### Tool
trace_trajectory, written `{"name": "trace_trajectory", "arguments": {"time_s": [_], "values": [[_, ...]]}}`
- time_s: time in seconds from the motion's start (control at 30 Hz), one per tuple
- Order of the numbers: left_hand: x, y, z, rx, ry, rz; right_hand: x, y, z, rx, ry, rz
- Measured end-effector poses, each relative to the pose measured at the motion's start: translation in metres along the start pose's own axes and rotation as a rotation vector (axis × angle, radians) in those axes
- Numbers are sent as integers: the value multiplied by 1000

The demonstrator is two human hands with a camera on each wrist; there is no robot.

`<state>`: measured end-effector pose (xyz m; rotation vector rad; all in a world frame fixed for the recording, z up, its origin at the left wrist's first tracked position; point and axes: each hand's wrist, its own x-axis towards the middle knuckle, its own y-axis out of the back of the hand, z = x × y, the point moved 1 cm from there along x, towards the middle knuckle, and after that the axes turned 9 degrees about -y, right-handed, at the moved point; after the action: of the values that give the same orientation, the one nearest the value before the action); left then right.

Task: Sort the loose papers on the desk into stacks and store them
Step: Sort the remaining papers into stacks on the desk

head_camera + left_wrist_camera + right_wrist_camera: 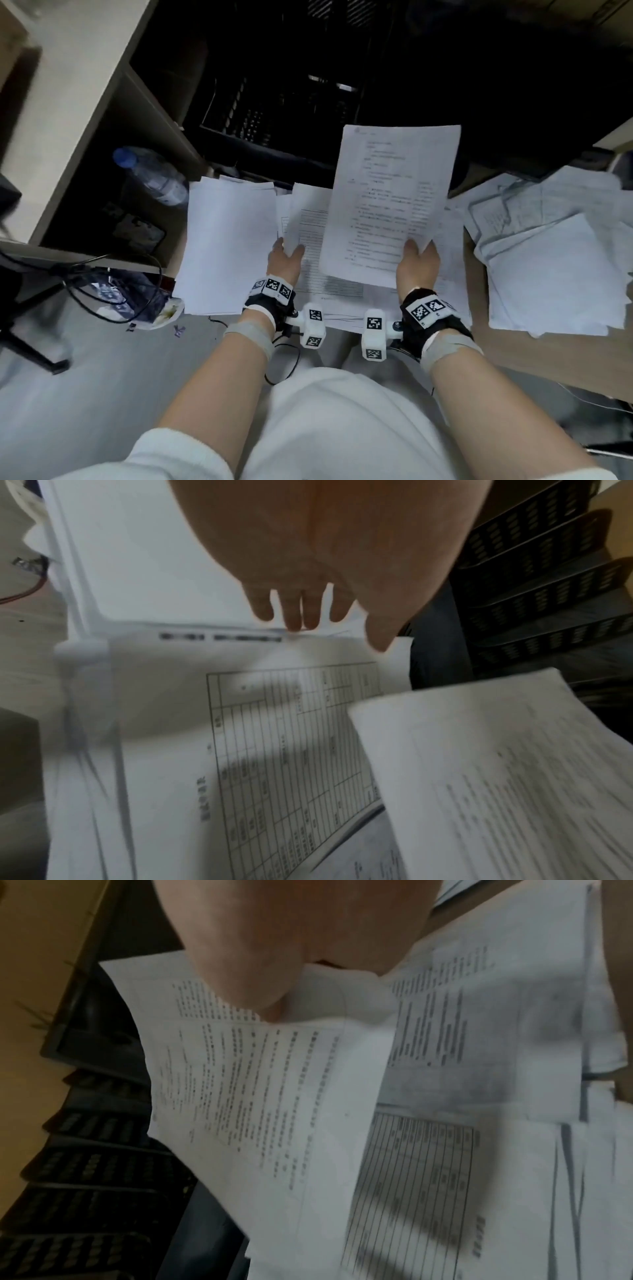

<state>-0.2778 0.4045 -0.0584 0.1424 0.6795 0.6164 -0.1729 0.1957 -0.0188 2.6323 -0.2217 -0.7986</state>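
My right hand [417,262] grips the bottom edge of a printed text sheet [390,202] and holds it up over the desk; in the right wrist view the thumb [260,988] presses on that sheet [253,1085]. My left hand [286,257] pinches the lower corner of a mostly blank sheet [305,209], thumb on top. Its fingers [294,612] reach to the paper's edge. Under both hands lies a sheet with a ruled table [322,274] [291,737]. A squared stack of blank papers [224,246] lies to the left. A loose heap of papers [555,260] covers the desk at right.
A black mesh tiered paper tray [274,113] [548,588] [85,1191] stands behind the papers. A water bottle [150,174] lies on a shelf at left. Cables [113,287] and a bag hang beside the desk edge.
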Motion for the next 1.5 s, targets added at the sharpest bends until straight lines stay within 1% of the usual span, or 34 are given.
{"name": "trace_trajectory", "arguments": {"time_s": [0.07, 0.17, 0.2, 0.27, 0.3, 0.37, 0.43, 0.5, 0.53, 0.6, 0.7, 0.87, 0.97, 1.1, 1.17, 1.27, 1.33, 1.4, 1.5], "values": [[-4, 16, 8, -133, -31, 40, -9, -20, 1, -30, -5, -108], [-10, 48, 13, -210, -20, 19, -29, -55, -1, -90, 11, -275], [-12, 59, 10, -178, -46, 51, -35, -68, 0, -119, 12, -328], [-14, 81, -5, -37, -107, 165, -49, -90, 1, -202, 33, -398], [-16, 93, -14, 21, -91, 219, -54, -100, 3, -261, 35, -410], [-20, 115, -30, 63, -29, 327, -63, -118, 9, -413, 19, -433], [-23, 135, -44, 46, 11, 427, -75, -134, 14, -532, 2, -502], [-24, 152, -54, 11, 38, 470, -85, -151, 21, -568, -7, -565], [-25, 157, -59, -11, 41, 467, -91, -159, 25, -579, -6, -584], [-30, 168, -63, -20, 2, 434, -101, -178, 32, -594, -18, -618], [-40, 175, -66, 26, -57, 338, -107, -202, 41, -589, -35, -650], [-36, 169, -74, -62, -24, 236, -103, -219, 42, -608, -86, -725], [-32, 155, -67, -94, -13, 195, -95, -208, 41, -617, -108, -717], [-22, 118, -44, -167, -40, 138, -74, -164, 34, -522, -110, -652], [-15, 84, -26, -257, -42, 81, -57, -132, 26, -461, -149, -604], [-9, 20, 4, -331, -49, -61, -19, -77, 20, -462, -169, -468], [-9, -24, 20, -290, -60, -187, 16, -40, 28, -438, -197, -378], [-10, -65, 29, -206, -51, -298, 34, -1, 23, -429, -240, -293], [-15, -117, 36, -76, -16, -381, 66, 50, 28, -489, -316, -202]]}}
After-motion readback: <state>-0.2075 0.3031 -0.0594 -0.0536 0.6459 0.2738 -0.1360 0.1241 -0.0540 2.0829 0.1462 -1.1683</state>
